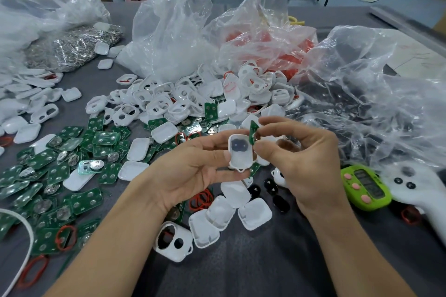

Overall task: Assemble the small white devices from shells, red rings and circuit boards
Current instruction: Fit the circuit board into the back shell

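My left hand (193,171) holds a small white shell (240,152) upright, thumb across its front; a dark button pad shows inside it. My right hand (296,159) pinches a green circuit board (253,131) edge-on at the shell's upper right corner. Loose green circuit boards (60,169) cover the table on the left. A pile of white shells (183,101) with cut-outs lies behind the hands. Red rings (201,198) lie under my left hand, and more red rings (65,236) at lower left.
Clear plastic bags (169,31) of parts stand behind and to the right. Shell halves (231,212) and black button pads (281,202) lie below the hands. A green timer (366,187) and a white controller (417,190) sit at right. Shiny metal parts (72,48) fill a bag at far left.
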`<state>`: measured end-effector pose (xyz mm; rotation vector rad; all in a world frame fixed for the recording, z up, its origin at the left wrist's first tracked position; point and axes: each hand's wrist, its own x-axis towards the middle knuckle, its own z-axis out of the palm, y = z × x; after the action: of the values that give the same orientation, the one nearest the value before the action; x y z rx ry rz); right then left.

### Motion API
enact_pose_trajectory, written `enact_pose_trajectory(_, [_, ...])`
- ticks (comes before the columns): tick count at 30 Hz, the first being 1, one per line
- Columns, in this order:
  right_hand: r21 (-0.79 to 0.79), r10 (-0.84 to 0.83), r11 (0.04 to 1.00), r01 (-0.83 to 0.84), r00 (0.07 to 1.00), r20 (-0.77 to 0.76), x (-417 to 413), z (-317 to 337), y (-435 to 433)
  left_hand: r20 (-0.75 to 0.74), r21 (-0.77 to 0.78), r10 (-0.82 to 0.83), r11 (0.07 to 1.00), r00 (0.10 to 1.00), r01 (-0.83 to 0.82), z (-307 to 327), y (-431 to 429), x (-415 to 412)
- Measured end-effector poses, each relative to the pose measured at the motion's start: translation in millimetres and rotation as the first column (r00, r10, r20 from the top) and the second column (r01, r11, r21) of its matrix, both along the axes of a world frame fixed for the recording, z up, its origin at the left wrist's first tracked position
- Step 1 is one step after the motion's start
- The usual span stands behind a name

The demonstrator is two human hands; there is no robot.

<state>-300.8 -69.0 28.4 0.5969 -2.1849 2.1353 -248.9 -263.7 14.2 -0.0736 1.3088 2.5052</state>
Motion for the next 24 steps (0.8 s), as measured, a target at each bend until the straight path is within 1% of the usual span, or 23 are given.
enact_pose_trajectory(4, [0.224, -0.007, 0.973, 0.056, 0.978, -0.21, 3.2, -2.5, -1.9, -0.002, 0.026, -0.006, 1.0, 1.0, 0.006, 0.0, 0.6, 0.5])
enact_pose_trajectory(7, [0.313, -0.003, 0.943, 0.113, 0.944, -0.331, 7.3, -3.1, -4.5, -0.019, 0.031, -0.014, 0.999, 1.0, 0.015, -0.1, 1.0, 0.7])
enact_pose_trajectory(10, [0.351, -0.005, 0.923, 0.159, 0.916, -0.401, 9.4, -3.5, -5.9, -0.038, 0.021, -0.027, 0.999, 0.999, 0.028, 0.2, 1.1, 0.8])
enact_pose_trajectory(15, [0.346, 0.013, 0.927, 0.146, 0.909, -0.417, 10.9, -1.5, -5.2, -0.056, 0.002, -0.038, 0.999, 0.998, 0.039, -0.1, -0.2, 1.1])
enact_pose_trajectory(24, [0.378, 0.033, 0.919, 0.109, 0.936, -0.351, 10.0, 0.4, -4.8, -0.055, -0.023, -0.037, 0.999, 0.998, 0.036, -1.9, -1.5, 0.9])
